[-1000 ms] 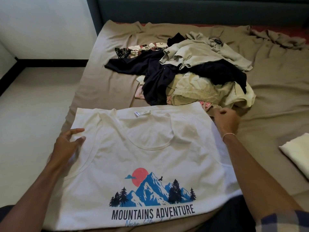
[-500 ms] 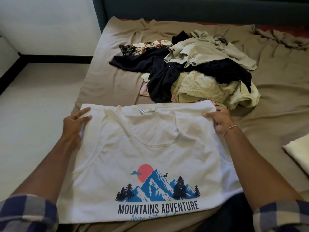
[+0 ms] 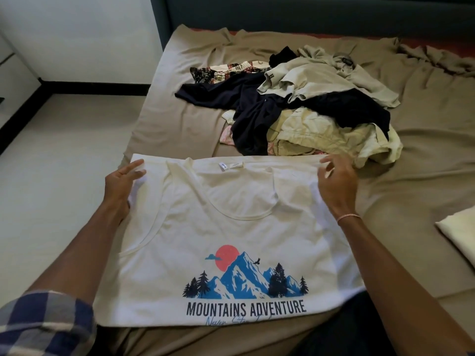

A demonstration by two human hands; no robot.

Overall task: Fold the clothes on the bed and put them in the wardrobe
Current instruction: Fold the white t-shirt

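Note:
A white T-shirt [image 3: 231, 227] with a blue mountain print and the words "MOUNTAINS ADVENTURE" lies flat on the bed, front up and collar away from me. Straight fingers of my left hand [image 3: 123, 183] rest on its top left corner. Over the top right corner my right hand [image 3: 336, 183] has loosely curled fingers and holds no cloth. Just beyond the shirt lies a pile of unfolded clothes [image 3: 295, 106]: dark navy, beige, pale yellow and patterned pieces.
The bed's tan sheet [image 3: 416, 155] is wrinkled. A folded cream garment [image 3: 457, 235] lies at the right edge. A dark headboard [image 3: 308, 14] runs along the back. Light floor [image 3: 51, 176] and a white wall with black skirting are on the left.
My right hand has let go of the shirt's top right corner and its fingers have lifted. My left hand has slid up to the top left corner. The shirt lies flatter.

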